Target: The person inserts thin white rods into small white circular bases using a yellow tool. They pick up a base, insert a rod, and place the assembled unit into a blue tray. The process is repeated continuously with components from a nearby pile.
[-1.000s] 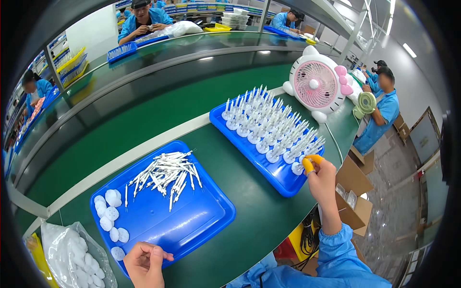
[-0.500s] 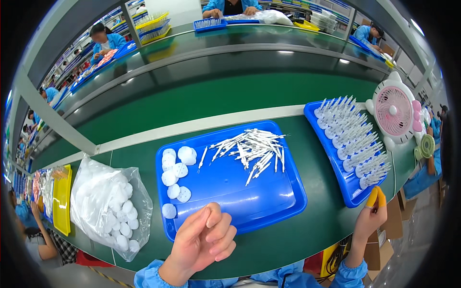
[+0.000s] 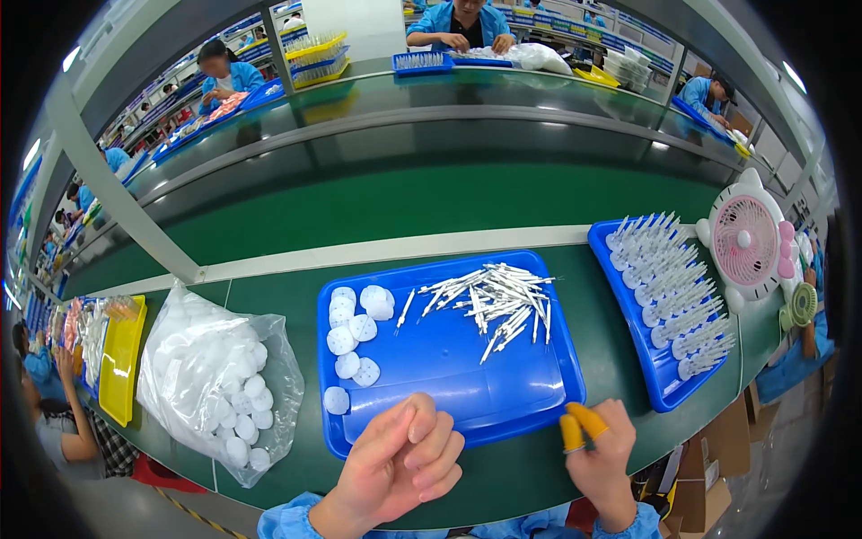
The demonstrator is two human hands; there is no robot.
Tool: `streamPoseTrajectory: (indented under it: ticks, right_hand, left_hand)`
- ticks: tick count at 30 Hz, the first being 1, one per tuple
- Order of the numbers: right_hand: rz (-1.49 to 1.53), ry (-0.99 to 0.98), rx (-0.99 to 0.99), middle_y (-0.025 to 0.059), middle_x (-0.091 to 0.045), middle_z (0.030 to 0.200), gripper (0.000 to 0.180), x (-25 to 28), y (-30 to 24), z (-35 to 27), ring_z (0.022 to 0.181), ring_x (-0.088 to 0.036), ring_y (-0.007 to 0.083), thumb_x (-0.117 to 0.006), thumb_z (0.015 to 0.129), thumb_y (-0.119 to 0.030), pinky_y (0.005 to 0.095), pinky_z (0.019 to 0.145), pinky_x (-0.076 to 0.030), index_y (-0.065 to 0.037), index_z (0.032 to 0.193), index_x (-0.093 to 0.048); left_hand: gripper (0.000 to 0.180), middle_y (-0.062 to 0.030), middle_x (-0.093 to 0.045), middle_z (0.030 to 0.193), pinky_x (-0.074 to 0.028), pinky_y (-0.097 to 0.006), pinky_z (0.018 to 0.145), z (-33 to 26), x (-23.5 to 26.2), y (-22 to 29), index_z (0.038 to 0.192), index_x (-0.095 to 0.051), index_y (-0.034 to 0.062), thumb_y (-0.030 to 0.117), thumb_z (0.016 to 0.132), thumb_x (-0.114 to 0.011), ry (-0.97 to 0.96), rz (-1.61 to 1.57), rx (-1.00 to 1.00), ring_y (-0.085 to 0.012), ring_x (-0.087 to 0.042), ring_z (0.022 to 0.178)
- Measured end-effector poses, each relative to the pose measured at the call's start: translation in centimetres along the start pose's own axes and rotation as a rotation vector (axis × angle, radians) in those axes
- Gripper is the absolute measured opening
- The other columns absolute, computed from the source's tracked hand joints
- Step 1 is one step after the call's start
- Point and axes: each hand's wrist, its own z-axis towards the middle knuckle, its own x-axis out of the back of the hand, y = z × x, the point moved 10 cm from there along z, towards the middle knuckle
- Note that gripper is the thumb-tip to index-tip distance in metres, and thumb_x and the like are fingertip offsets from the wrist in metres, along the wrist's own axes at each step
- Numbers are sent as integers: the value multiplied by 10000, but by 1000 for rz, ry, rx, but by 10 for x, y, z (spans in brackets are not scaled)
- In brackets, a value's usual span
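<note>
My left hand is held over the near edge of a blue tray, its fingers curled and thumb pressed to the index finger. Whatever it might pinch is hidden. My right hand wears two yellow finger cots and hovers by the tray's near right corner, those two fingers apart with nothing visible between them. Inside the tray, thin white sticks with fine wire ends lie in a loose pile. Several round, whitish translucent discs with small dots sit along its left side.
Left of the tray lies a clear plastic bag of white discs. A second blue tray, at right, carries rows of discs with upright sticks. Beyond it stands a white-and-pink fan. A yellow tray is far left; a co-worker sits opposite.
My right hand has come left from beside the right-hand tray to the middle tray's corner, its capped fingers now spread. My left hand keeps its curled shape. The whole view has shifted slightly.
</note>
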Motion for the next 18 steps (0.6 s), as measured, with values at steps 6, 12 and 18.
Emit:
streamPoseTrajectory:
  ticks: [6,12,18]
  right_hand:
    - [71,-209,16,116,-615,947,387,-39,-26,4,874,-564,315,-817,663,31,418,749,-429,61,1047,-781]
    - [48,-254,-17,131,-584,978,430,-45,-26,1,898,-546,335,-796,623,42,420,771,-433,77,1051,-777]
    - [90,-359,44,127,-584,1002,417,-50,-31,11,947,-548,327,-772,678,15,433,832,-436,52,1092,-779]
  left_hand:
    - [323,2,-422,774,-423,-295,555,-11,-11,1,963,-442,139,296,1196,-282,31,-293,-127,-145,-401,673]
    - [282,9,-436,787,-443,-261,621,-9,-38,1,1005,-500,103,284,1189,-385,-41,-328,-93,-134,-431,655]
    - [327,-32,-491,745,-444,-288,507,-33,2,31,913,-477,101,296,1169,-419,218,408,-269,-131,-454,599]
